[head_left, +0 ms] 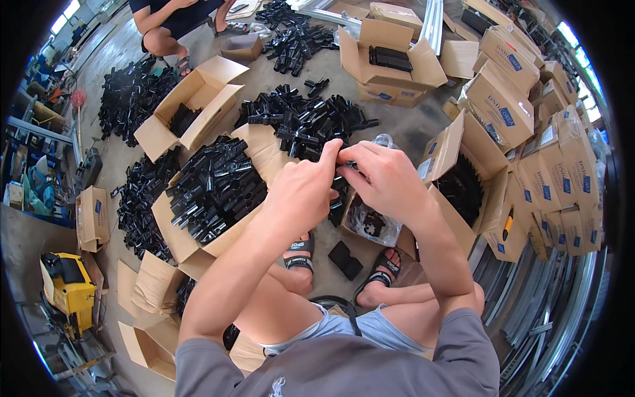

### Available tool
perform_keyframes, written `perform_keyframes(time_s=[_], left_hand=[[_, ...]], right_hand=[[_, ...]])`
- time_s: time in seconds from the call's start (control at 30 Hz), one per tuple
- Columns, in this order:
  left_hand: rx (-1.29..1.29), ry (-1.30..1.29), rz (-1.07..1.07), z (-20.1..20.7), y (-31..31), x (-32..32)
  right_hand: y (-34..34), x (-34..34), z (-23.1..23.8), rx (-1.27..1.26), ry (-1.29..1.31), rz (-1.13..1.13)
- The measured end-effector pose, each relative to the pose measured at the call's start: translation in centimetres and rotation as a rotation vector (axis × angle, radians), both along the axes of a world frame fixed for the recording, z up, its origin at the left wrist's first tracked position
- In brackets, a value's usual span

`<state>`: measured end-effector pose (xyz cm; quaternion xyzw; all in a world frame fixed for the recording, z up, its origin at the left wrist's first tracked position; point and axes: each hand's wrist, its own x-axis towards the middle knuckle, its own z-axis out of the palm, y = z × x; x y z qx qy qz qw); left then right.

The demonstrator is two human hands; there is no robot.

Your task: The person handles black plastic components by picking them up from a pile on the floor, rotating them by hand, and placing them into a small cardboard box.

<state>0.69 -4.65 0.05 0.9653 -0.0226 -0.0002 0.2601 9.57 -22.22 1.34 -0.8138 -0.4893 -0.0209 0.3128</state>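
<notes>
My left hand (299,190) and my right hand (387,180) meet in front of me, above the floor. Both are closed, fingertips almost touching, with the left index finger pointing up. A small dark piece (344,165) shows at the right fingertips, mostly covered by the fingers; its kind cannot be made out. What the left fingers grip is hidden. Behind the hands lies a heap of black tubular parts (307,119). Below the right hand stands a small carton lined with a clear plastic bag (390,235), with small dark pieces inside.
Open cartons of black parts stand left (178,251), right (486,185) and farther back (397,89). More black heaps (135,96) cover the floor. Stacked cartons (555,178) and metal profiles (555,298) line the right. A yellow machine (69,284) stands left; another person (162,33) squats far left.
</notes>
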Motion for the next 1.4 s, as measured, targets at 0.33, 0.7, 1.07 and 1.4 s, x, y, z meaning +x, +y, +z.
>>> perform_keyframes(time_s=[0.33,0.7,1.07,1.4], left_hand=[[-0.073,-0.115,-0.023,-0.2,-0.3,-2.1],[-0.076,-0.066,0.013,0.2,-0.7,-2.2],[-0.157,-0.125,0.075,0.3,-0.3,-2.2],[-1.327,0.095,0.133,0.0,1.1,-0.5]], right_hand=[[0.0,-1.8,2.3,-0.086,-0.114,0.110],[-0.5,-2.1,1.0,-0.104,-0.102,0.069],[-1.7,-2.3,0.2,0.151,0.161,-0.276],[-3.9,-8.6,-14.7,1.169,1.531,-0.703]])
